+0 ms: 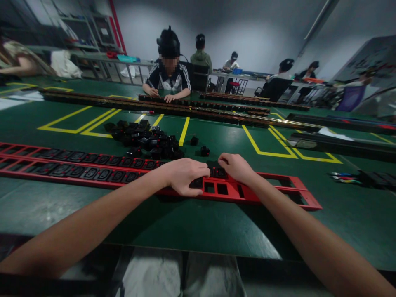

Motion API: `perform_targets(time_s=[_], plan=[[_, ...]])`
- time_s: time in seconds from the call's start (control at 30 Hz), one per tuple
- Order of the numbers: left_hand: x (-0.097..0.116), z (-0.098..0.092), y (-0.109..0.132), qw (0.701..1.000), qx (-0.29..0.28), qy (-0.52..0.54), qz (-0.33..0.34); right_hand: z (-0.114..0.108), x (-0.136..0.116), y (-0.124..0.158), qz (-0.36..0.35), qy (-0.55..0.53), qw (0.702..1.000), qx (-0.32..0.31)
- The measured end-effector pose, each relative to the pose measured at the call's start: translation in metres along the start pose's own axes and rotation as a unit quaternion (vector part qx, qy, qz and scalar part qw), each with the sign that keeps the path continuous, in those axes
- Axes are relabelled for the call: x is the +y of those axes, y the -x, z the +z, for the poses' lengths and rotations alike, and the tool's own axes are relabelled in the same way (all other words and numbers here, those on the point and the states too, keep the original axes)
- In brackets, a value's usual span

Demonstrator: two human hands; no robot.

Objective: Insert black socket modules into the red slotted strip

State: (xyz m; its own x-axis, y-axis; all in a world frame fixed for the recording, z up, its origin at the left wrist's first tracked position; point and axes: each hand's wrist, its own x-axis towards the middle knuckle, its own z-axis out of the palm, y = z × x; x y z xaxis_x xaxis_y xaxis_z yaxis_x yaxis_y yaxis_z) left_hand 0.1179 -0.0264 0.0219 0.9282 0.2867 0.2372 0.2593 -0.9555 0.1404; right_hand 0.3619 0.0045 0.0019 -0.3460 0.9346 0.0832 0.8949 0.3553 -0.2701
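Observation:
A long red rail frame [247,194] with two rows of square openings lies across the bench in front of me. Black power sockets [117,176] fill many openings on its left and middle. My left hand [185,175] bends over the near row, with thumb and fingers around a black socket [197,182] seated there. My right hand [237,166] rests at the far row with curled fingers, beside another black socket [220,172]. Whatever its fingertips hold, if anything, is hidden. Bare openings show in the near row right of my left hand.
Loose black sockets [148,138] are heaped behind the frame, with a single one [204,151] apart. Long dark rails [216,113] cross the bench farther back. A co-worker [167,76] sits opposite. Wires with coloured ends [343,177] lie at the right.

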Motion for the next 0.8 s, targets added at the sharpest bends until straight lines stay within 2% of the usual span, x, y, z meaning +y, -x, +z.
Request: perform_targets(time_s=[0.8], plan=[[0.0033, -0.0018, -0.003, 1.0, -0.006, 0.013, 0.002, 0.002, 0.0021, -0.0006, -0.003, -0.003, 1.0, -0.001]])
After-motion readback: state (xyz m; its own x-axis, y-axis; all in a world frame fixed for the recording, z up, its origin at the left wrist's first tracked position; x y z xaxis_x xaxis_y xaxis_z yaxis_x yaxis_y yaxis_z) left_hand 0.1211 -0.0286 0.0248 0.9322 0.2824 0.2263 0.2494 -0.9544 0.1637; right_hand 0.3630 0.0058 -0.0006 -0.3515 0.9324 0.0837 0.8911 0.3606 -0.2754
